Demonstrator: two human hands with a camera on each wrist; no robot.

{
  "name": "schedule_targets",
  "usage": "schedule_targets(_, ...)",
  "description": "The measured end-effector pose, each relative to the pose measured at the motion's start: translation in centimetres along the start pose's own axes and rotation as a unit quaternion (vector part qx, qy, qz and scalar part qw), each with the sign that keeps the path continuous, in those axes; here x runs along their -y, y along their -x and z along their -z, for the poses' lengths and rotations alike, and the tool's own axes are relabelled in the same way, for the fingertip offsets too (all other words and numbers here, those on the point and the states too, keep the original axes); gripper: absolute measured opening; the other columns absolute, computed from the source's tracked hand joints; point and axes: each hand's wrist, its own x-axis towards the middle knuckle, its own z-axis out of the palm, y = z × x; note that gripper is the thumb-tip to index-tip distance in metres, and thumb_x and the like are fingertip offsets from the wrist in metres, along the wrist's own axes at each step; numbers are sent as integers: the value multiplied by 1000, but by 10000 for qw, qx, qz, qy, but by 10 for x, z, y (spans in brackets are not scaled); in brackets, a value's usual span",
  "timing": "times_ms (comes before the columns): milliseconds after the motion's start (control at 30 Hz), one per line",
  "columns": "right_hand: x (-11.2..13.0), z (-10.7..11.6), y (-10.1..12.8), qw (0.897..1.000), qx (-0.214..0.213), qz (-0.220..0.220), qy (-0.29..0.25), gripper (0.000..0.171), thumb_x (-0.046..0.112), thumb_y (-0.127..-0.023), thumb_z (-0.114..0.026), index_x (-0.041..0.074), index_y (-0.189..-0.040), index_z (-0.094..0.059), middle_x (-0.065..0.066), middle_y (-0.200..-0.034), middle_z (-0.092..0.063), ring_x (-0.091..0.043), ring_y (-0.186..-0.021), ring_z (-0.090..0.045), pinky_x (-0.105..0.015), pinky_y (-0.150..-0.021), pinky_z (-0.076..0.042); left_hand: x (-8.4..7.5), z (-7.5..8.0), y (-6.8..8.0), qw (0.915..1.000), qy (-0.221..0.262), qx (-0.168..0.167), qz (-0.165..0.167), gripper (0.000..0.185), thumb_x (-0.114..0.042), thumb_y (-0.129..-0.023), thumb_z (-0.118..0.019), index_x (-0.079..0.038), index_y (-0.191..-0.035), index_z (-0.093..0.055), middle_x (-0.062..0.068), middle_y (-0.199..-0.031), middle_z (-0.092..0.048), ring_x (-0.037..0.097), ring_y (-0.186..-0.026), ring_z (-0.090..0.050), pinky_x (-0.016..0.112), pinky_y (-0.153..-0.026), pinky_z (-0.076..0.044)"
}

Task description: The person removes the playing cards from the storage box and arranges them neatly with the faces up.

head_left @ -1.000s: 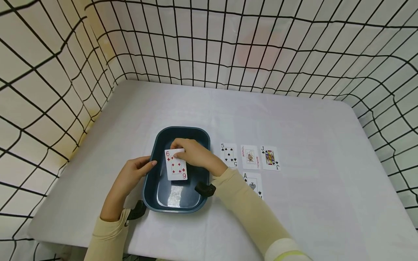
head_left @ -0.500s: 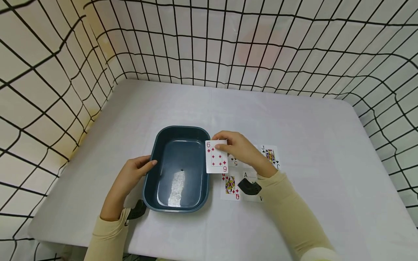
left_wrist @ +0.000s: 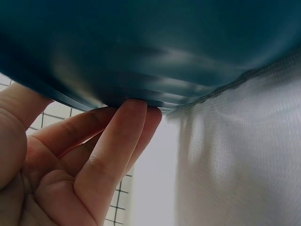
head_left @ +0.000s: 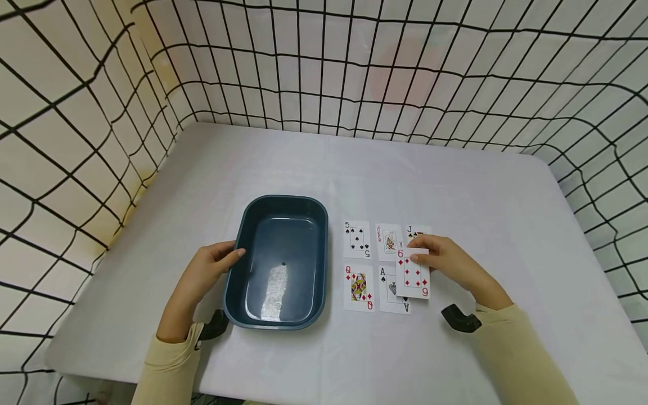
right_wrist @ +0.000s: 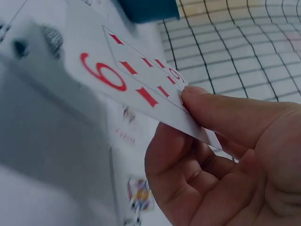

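My right hand [head_left: 448,261] pinches a six of diamonds playing card [head_left: 414,275] between thumb and fingers. In the right wrist view that card [right_wrist: 127,70] is tilted, face up, above the tabletop. Below it, the card overlaps the ace of spades [head_left: 388,288] and the lower part of the jack of clubs [head_left: 414,229]. My left hand [head_left: 210,270] grips the left rim of a dark blue plastic tub [head_left: 326,253], thumb over the rim. In the left wrist view its fingers [left_wrist: 113,160] press the tub's outer wall [left_wrist: 141,52]. Nothing lies in the tub.
Left of the held card, a five of spades [head_left: 356,239] and a joker [head_left: 388,242] lie face up in the back row. The queen of diamonds [head_left: 358,288] lies in front. Black netting [head_left: 324,70] surrounds the white-covered table [head_left: 481,191].
My right hand has carried the six of diamonds from over the tub to the right, past the other cards. My left hand has stayed on the tub's rim.
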Motion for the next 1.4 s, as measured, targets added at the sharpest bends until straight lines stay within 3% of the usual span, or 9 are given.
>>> schedule_targets(267,-28,9,23,9996,-60,-289,-6,29,15,-86,-60,-3,-108,-53,-14,-91,-61,-21,-70,-59,-29,-59,-49,0,1,2,10000,-40,9,63,54,-36,-90,-53,6,-123,-50,20,-116,-56,31,-102,-55,43,-84,-46)
schedule_targets(433,-34,3,25,9972,-319,-256,625,21,14,-85,-62,2,-101,-57,-7,-84,-61,-19,-70,-55,-25,-61,-43,1,2,5,9999,-65,-16,120,56,-37,-90,-53,7,-124,-49,21,-118,-54,32,-104,-54,44,-85,-45)
schedule_targets(700,-29,-13,22,9737,-876,-99,2101,13,5,-81,-65,5,-92,-58,-4,-82,-52,-20,-76,-45,-30,-64,-38,2,3,7,9998,-53,-30,168,56,-38,-89,-53,6,-124,-49,21,-118,-54,32,-104,-54,44,-85,-45)
schedule_targets(967,-24,-17,17,9618,-1152,-94,2482,23,4,-78,-66,-1,-93,-49,-9,-77,-42,-22,-74,-40,-31,-61,-32,0,6,8,9995,-294,39,47,55,-38,-90,-52,6,-124,-49,21,-119,-54,33,-107,-52,45,-86,-44)
schedule_targets(1100,-20,-16,17,9615,-1146,-181,2490,28,8,-80,-65,-4,-98,-48,-13,-83,-44,-25,-79,-41,-34,-64,-36,-3,12,7,9967,-751,298,-18,60,-42,-90,-48,5,-126,-47,21,-120,-53,33,-106,-53,48,-87,-43)
schedule_targets(1233,-11,-13,19,9588,-1264,-132,2541,38,15,-84,-62,-5,-111,-45,-20,-101,-45,-32,-92,-43,-43,-75,-40,-12,23,8,9862,-1558,562,39,67,-49,-91,-43,5,-131,-41,24,-126,-47,38,-111,-48,53,-89,-39)
schedule_targets(1400,8,-7,17,9541,-1526,288,2560,49,18,-87,-60,-3,-126,-38,-25,-122,-38,-40,-111,-35,-54,-88,-34,-35,36,8,9745,-2197,348,-289,68,-45,-91,-45,3,-136,-32,26,-136,-33,43,-121,-33,56,-95,-30)
